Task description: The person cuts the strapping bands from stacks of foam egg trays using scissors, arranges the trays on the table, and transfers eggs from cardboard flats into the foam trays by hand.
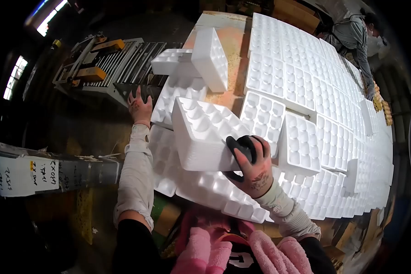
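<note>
My right hand [255,170], in a glove with dark fingertips, grips the near right edge of a white foam tray [201,148] with round hollows. That tray is tilted and raised above other trays. My left hand [140,108] is held out at the table's left edge, its gloved fingers spread and nothing in them. Close to it lies a flat foam tray [180,91]. Behind, one foam tray [210,59] stands on its side against another tray [171,61]. A further tray [301,144] sits tilted to the right of my right hand.
Rows of foam trays [301,82] cover the table's right side. Bare wooden tabletop [235,41] shows at the back. A roller conveyor [132,61] stands at left, with a labelled metal beam [73,171] nearer me. A person [358,41] works at the far right.
</note>
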The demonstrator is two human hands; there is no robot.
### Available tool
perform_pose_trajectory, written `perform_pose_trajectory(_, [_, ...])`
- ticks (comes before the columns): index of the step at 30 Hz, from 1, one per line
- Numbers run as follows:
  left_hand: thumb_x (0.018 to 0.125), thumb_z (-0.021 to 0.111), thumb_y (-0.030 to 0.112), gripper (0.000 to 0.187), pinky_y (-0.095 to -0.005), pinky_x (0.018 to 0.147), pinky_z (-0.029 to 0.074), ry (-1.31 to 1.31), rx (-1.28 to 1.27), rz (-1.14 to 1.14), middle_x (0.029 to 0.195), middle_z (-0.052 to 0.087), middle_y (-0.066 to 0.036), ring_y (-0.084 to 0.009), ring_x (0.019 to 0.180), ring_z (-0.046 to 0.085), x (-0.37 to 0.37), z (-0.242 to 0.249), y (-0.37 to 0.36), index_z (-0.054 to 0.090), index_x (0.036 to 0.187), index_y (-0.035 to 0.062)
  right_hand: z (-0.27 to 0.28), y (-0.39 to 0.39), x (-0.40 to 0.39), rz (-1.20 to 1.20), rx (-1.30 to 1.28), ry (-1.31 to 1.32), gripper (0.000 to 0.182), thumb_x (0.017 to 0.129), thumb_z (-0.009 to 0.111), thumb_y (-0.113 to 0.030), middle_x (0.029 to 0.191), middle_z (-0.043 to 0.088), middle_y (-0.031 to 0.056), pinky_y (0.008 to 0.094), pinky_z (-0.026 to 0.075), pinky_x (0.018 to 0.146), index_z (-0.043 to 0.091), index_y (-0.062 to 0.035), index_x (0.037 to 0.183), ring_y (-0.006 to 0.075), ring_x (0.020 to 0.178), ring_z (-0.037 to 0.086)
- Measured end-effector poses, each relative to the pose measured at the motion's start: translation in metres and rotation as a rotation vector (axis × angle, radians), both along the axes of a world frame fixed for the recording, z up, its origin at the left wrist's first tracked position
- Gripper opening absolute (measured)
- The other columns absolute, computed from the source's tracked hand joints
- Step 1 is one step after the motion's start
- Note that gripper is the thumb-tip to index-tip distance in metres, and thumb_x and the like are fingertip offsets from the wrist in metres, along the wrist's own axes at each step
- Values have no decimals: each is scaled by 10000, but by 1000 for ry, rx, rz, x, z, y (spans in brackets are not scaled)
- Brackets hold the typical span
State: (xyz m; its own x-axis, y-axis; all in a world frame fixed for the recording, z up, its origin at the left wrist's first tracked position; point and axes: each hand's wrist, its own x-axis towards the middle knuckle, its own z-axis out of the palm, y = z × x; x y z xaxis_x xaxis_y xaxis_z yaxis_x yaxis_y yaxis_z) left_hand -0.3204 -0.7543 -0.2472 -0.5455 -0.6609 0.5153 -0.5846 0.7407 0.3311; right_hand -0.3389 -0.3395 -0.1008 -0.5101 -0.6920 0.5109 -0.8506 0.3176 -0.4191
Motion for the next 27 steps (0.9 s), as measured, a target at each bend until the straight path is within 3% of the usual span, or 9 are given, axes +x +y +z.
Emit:
perform_pose_trajectory(6, [786,642,430,789,-528,1045,310,-98,94,-67,1429,309,-260,-462,1293,321,-103,-1,-78,246,1451,276,-56,-63,7,-215,206,313,444,671,721,-172,1150,480,121,521,399,890,635,-218,1105,337,1066,457])
perform_pose_trajectory(9, [792,641,432,834,-559,1066,249,-307,36,-52,1512,163,-212,-430,1373,185,-133,-6,-93,158,1466,341,-81,-72,-1,-321,263,411,513,669,735,-234,1149,489,115,531,392,902,613,-230,1167,317,1069,467])
perform_pose_trajectory(12, [777,657,419,869,-565,1087,207,-400,144,-137,1528,135,-191,-430,1392,127,-151,-15,-100,137,1470,361,-68,-74,-12,-170,390,101,602,655,759,-328,1158,494,111,544,389,898,578,-220,1219,291,1068,476])
perform_pose_trajectory(13, [774,661,414,874,-563,1090,202,-408,149,-171,1530,128,-188,-423,1397,116,-156,-25,-107,136,1471,360,-62,-80,-20,-141,312,110,778,585,802,-395,1162,505,92,525,380,919,518,-186,1279,271,1074,490])
perform_pose_trajectory(15, [772,667,408,886,-536,1107,198,-573,232,-184,1532,115,-188,-374,1417,83,-153,0,-93,137,1477,330,-25,-106,-62,-144,117,-6,735,624,791,-395,1168,510,115,488,404,905,518,-108,1243,307,1069,500])
perform_pose_trajectory(17, [788,674,351,822,-542,1096,249,-534,193,-193,1532,147,-155,-447,1381,145,-159,-41,-121,206,1461,306,-18,-151,-123,-303,-119,-88,675,705,725,-489,1160,524,152,449,428,881,521,-42,1167,351,1073,508])
perform_pose_trajectory(21, [747,724,344,655,-496,1058,328,-368,122,-215,1454,302,-182,-431,1325,288,-159,-57,-130,453,1330,221,-45,-234,-221,-572,213,-486,712,805,489,-674,1117,573,175,423,443,881,578,-28,1091,336,1115,517])
perform_pose_trajectory(25, [690,768,344,543,-443,968,425,-269,5,-102,1353,418,-163,-333,1213,450,-146,7,-92,596,1164,145,-72,-238,-251,-488,-2,-639,541,828,583,-501,1098,608,169,406,423,914,603,-62,1144,323,1074,543])
perform_pose_trajectory(27, [689,767,351,515,-426,931,450,-203,20,-152,1336,441,-146,-319,1151,505,-145,23,-93,615,1127,126,-74,-218,-264,-255,-278,-314,367,797,653,-341,985,624,167,418,449,841,638,-40,1007,346,962,569])
